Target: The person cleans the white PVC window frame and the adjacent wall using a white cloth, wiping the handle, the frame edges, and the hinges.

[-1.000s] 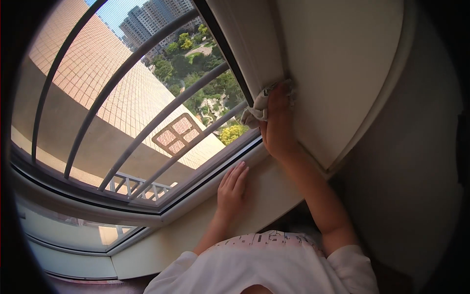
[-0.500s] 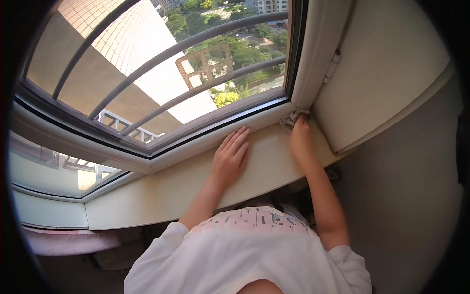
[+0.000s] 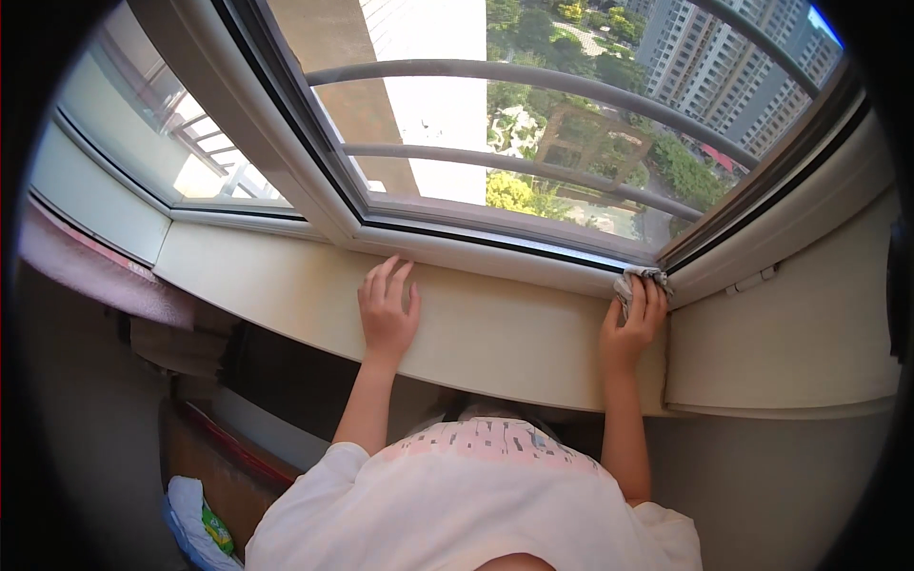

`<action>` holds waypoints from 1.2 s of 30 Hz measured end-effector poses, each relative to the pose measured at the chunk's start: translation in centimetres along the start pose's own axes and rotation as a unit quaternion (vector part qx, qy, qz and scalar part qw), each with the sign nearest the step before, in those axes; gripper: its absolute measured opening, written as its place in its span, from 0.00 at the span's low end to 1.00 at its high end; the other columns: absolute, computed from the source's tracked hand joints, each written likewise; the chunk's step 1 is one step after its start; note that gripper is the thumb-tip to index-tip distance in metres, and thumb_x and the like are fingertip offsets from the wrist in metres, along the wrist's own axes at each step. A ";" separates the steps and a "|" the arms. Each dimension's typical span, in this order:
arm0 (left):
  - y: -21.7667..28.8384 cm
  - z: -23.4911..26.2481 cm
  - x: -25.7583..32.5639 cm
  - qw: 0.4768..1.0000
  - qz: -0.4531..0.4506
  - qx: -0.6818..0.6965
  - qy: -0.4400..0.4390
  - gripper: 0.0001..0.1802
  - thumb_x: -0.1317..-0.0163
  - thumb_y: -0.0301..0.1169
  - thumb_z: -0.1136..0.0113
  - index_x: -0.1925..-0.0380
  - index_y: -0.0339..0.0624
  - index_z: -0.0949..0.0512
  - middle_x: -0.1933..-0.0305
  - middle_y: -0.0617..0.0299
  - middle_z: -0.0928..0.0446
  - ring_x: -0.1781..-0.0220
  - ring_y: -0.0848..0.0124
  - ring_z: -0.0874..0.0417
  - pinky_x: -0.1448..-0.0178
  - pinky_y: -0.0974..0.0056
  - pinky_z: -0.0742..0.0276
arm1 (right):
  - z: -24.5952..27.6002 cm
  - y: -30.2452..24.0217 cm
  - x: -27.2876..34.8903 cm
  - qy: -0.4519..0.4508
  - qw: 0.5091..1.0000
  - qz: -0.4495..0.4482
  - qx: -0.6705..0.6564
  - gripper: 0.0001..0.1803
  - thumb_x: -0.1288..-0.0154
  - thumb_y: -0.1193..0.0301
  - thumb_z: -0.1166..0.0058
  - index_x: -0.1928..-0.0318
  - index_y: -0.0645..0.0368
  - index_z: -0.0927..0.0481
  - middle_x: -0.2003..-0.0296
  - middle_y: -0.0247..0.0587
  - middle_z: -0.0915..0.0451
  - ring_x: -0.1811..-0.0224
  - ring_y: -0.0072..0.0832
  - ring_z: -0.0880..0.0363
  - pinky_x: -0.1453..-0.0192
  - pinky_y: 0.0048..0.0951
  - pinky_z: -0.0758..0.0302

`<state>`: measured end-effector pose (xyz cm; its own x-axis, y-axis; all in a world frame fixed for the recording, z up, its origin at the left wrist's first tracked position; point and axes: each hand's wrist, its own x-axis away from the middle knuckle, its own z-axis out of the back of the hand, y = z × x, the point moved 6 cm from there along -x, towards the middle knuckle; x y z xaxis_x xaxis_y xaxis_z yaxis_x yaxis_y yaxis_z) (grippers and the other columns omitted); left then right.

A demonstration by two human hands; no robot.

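Note:
My right hand (image 3: 630,328) presses a crumpled grey-white cloth (image 3: 626,284) against the lower right corner of the white window frame (image 3: 533,266). Its fingers lie over the cloth and partly hide it. Further left, my left hand (image 3: 386,309) rests on the cream windowsill (image 3: 505,328) with its fingers spread. Those fingertips reach the foot of the frame, and nothing is in that hand.
Beyond the glass run curved grey bars (image 3: 533,76). A hinged cream panel (image 3: 781,343) closes off the sill's right end. A pink towel (image 3: 100,257) hangs at the left. Below stands a brown wooden piece (image 3: 219,457) with a white-and-green package (image 3: 200,523).
The view has turned to the right. My right hand and the cloth have gone from the sill's corner up onto the frame's corner. My left hand stays on the sill, fingers now more spread.

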<state>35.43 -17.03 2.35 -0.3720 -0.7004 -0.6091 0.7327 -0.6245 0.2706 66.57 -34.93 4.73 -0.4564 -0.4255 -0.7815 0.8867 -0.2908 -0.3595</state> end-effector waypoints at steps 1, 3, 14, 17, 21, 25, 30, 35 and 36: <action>-1.1 0.8 0.3 1.000 0.017 -0.013 0.006 0.21 0.40 0.27 0.36 0.45 0.47 0.21 0.36 0.58 0.26 0.36 0.58 0.27 0.33 0.52 0.33 | -0.4 -0.8 0.0 -0.008 1.000 0.011 -0.017 0.25 0.48 0.84 0.40 0.47 0.59 0.17 0.45 0.44 0.21 0.40 0.48 0.27 0.33 0.47 0.31; -3.5 2.1 1.0 0.992 0.122 0.009 0.035 0.21 0.39 0.27 0.37 0.44 0.45 0.22 0.37 0.57 0.26 0.37 0.55 0.27 0.32 0.50 0.33 | -1.3 -2.3 0.2 -0.063 0.996 0.054 -0.043 0.25 0.48 0.83 0.41 0.46 0.60 0.17 0.45 0.43 0.20 0.39 0.48 0.27 0.32 0.48 0.32; -2.8 0.2 0.4 0.998 0.066 -0.018 -0.013 0.22 0.41 0.30 0.36 0.45 0.41 0.23 0.40 0.54 0.25 0.36 0.55 0.27 0.35 0.50 0.30 | -8.3 -14.7 -0.6 -0.059 0.965 0.242 -0.082 0.13 0.41 0.79 0.43 0.55 0.62 0.17 0.58 0.43 0.21 0.53 0.41 0.23 0.48 0.42 0.26; -2.5 -0.1 0.0 0.998 0.059 0.013 -0.029 0.20 0.41 0.30 0.37 0.48 0.40 0.23 0.42 0.53 0.25 0.36 0.54 0.27 0.36 0.50 0.30 | -9.9 -17.6 -0.2 -0.046 0.963 0.257 -0.069 0.10 0.40 0.78 0.43 0.57 0.62 0.18 0.59 0.42 0.21 0.54 0.39 0.22 0.51 0.40 0.25; -1.9 -0.5 0.1 0.994 -0.008 0.071 -0.079 0.20 0.41 0.31 0.37 0.48 0.39 0.23 0.42 0.51 0.25 0.36 0.52 0.27 0.37 0.49 0.30 | -12.3 -21.9 0.5 -0.061 0.964 0.242 -0.088 0.16 0.45 0.81 0.42 0.54 0.62 0.17 0.57 0.43 0.22 0.52 0.43 0.23 0.47 0.44 0.26; -1.9 -0.5 0.0 0.972 -0.053 0.191 -0.128 0.28 0.46 0.29 0.33 0.43 0.39 0.26 0.39 0.47 0.26 0.35 0.47 0.29 0.34 0.46 0.32 | -14.3 -27.1 0.4 -0.047 0.961 0.254 -0.097 0.14 0.44 0.75 0.40 0.56 0.61 0.18 0.58 0.42 0.21 0.54 0.38 0.22 0.47 0.37 0.25; -4.8 -1.4 0.1 0.902 0.047 0.367 -0.224 0.29 0.44 0.28 0.34 0.40 0.35 0.28 0.38 0.41 0.27 0.33 0.42 0.31 0.33 0.44 0.32 | -15.7 -30.2 -0.1 -0.089 0.951 0.240 -0.171 0.16 0.46 0.77 0.37 0.54 0.61 0.20 0.59 0.41 0.20 0.55 0.38 0.22 0.49 0.37 0.25; -9.9 -1.2 -1.9 0.852 0.067 0.484 -0.187 0.30 0.40 0.28 0.34 0.38 0.35 0.31 0.39 0.44 0.28 0.40 0.54 0.27 0.38 0.52 0.29 | -9.4 -34.1 -8.6 -0.040 0.948 0.143 -0.282 0.22 0.51 0.80 0.31 0.54 0.58 0.22 0.59 0.41 0.18 0.58 0.43 0.19 0.55 0.39 0.22; -11.4 -0.1 -2.5 0.854 0.058 0.507 -0.101 0.32 0.40 0.28 0.33 0.36 0.36 0.33 0.39 0.46 0.30 0.43 0.57 0.26 0.42 0.56 0.28 | -6.7 -35.4 -11.4 0.065 0.939 0.197 -0.276 0.21 0.51 0.81 0.30 0.54 0.58 0.21 0.59 0.42 0.18 0.59 0.42 0.19 0.56 0.38 0.22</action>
<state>28.09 -8.08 0.72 -0.4958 -0.7592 -0.4216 -0.0608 -0.4540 0.8889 40.87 -14.03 22.90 -0.1048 -0.2886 -0.9517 0.9044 0.3704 -0.2119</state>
